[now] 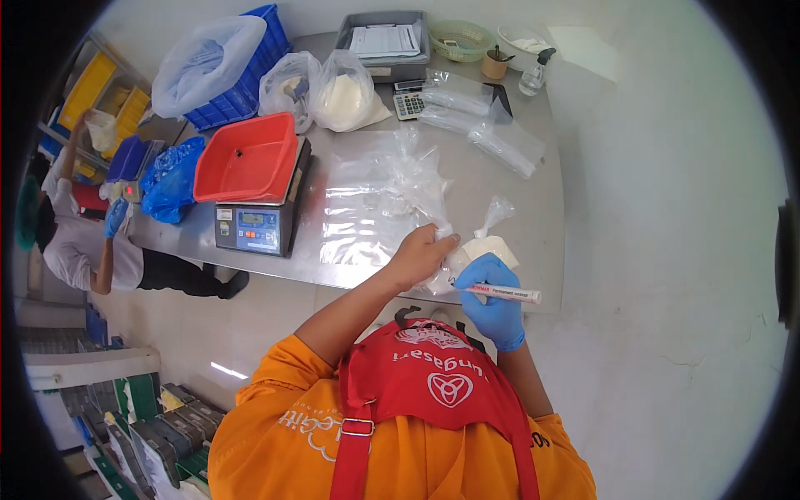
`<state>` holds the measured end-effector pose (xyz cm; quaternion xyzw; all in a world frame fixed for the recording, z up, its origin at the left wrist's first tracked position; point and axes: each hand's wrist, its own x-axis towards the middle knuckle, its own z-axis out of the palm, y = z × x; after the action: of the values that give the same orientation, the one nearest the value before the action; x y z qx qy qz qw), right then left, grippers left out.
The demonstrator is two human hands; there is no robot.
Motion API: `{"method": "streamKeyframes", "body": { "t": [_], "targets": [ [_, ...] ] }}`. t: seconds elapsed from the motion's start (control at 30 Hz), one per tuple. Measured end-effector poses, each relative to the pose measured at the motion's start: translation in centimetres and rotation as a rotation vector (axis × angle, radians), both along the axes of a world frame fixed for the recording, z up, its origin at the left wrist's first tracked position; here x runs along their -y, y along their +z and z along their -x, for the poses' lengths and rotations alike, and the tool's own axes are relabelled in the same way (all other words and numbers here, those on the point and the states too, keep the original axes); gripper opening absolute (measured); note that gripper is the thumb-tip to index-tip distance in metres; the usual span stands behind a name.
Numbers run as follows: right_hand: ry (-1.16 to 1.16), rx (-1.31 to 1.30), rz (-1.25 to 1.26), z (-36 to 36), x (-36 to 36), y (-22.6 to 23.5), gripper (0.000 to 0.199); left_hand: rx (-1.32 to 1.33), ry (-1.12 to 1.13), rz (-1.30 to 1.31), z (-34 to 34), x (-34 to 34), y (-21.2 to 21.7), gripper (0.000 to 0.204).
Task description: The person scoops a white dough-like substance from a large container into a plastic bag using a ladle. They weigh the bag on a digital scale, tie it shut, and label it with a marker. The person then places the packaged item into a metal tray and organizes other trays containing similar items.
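My bare left hand [421, 253] is closed, gripping the gathered top of a clear plastic bag [440, 283] near the table's front edge. In my blue-gloved right hand [492, 310] is a white marker [518, 293] with its tip at the bag's surface. The bag's contents are mostly hidden by my hands. Just beyond my right hand lies a knotted clear bag of off-white powder [500, 247]. Flat clear plastic bags [354, 221] lie left of my left hand, with crumpled ones [412, 183] beyond it.
At left, a red tray [247, 158] sits on a digital scale [254, 229]. A calculator [408, 106], a grey bin with papers [382, 68] and a blue lined crate [242, 104] stand farther back. A co-worker [92, 242] works at far left. A wall [667, 250] stands right.
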<state>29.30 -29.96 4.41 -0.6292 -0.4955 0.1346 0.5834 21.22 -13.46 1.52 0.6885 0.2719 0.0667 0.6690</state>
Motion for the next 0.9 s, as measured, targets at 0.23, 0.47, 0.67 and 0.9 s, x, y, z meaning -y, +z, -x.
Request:
{"method": "streamKeyframes", "body": {
  "t": [0.23,0.47,0.67,0.9],
  "targets": [
    [-0.068,-0.109,-0.022,0.3,0.1,0.5,0.014,0.062,0.020,0.150,-0.1,0.1,-0.2,0.029],
    [-0.077,-0.164,-0.034,0.1,0.5,-0.2,0.013,0.008,-0.011,0.120,0.1,0.1,0.9,0.032],
    [-0.084,-0.257,-0.039,0.2,0.7,-0.4,0.012,0.040,0.013,0.148,0.0,0.3,0.2,0.031],
    [-0.217,-0.348,-0.076,-1.7,3.4,-1.0,0.013,-0.073,0.005,-0.203,-0.4,-1.0,-2.6,0.050]
  ]
}}
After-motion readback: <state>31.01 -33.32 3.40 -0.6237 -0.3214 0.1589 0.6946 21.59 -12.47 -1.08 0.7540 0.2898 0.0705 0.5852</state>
